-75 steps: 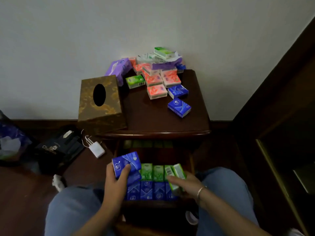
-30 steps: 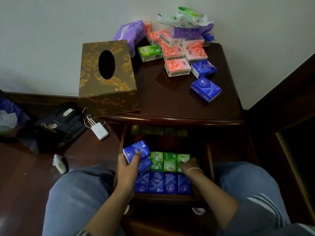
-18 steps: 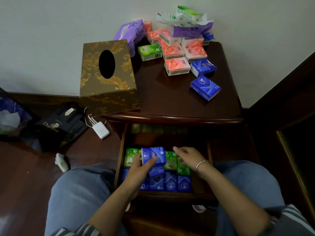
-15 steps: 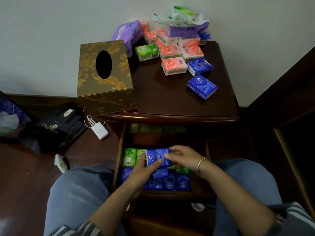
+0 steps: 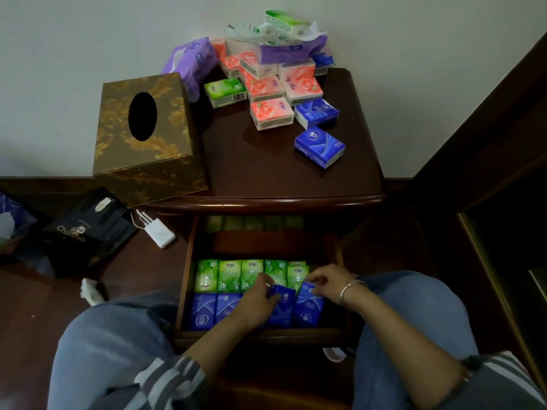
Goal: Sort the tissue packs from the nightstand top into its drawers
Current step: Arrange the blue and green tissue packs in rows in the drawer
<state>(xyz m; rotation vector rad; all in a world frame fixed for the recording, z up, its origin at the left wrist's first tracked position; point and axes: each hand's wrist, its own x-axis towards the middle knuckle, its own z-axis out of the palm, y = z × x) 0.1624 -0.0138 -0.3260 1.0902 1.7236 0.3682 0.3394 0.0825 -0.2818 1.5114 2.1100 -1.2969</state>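
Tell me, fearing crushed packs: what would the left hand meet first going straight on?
The left hand holds a blue tissue pack right ahead; behind that, probably the green tissue packs, depth unclear.

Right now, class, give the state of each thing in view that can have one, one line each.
Drawer, pulled open, partly filled.
Left hand, grips blue pack at the front row.
Right hand, pinches second blue pack beside it.
Green packs, standing in the back row.
Tissue box, upright on the nightstand top.
Pink packs, unsorted on that top.

Two grips (image 5: 254, 303) (image 5: 330, 284), two held blue packs (image 5: 284, 306) (image 5: 310, 300)
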